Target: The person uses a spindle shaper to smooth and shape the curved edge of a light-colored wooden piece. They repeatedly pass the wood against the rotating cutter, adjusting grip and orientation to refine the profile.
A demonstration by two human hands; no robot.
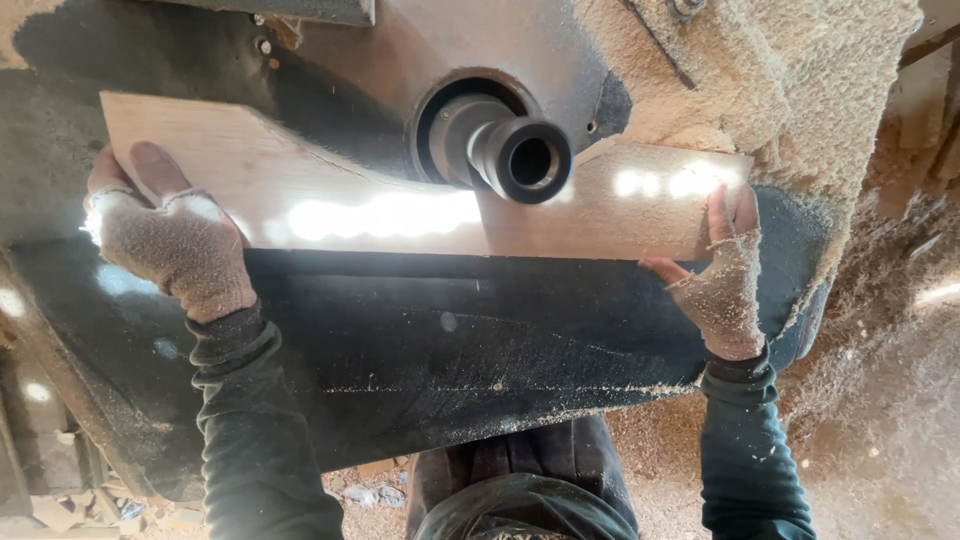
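- On the dark machine table (480, 350), far left: my left hand (170, 240), in a dust-caked fingerless glove, clamps the left end of the wooden board (300, 190), thumb up over the top face, fingers curled under and out of sight.
- Board lies flat across the table, long way left to right, its far edge cut in a curve that dips toward the spindle.
- Grip note: I judge the left hand best kept at the very end of the board, well apart from the cutter, pressing down so the piece cannot chatter.
- Centre: steel spindle (505, 150) rises through the round table opening, touching or just beside the board's curved edge; I cannot tell which.
- Feed should be slow and even, both hands moving together, the curve kept snug to the spindle without forcing it.
- Bright glare on the board's face hides the grain there; I would go by feel, not by eye.
- Right: my right hand (725, 285), also gloved, grips the board's right end, 2 fingertips over the top, palm against the near edge.
- Far right: heaped sawdust (800, 90) crowds the table edge; I judge it could foul the board's travel.
- Sleeves sit snug at both wrists, good near a spindle.
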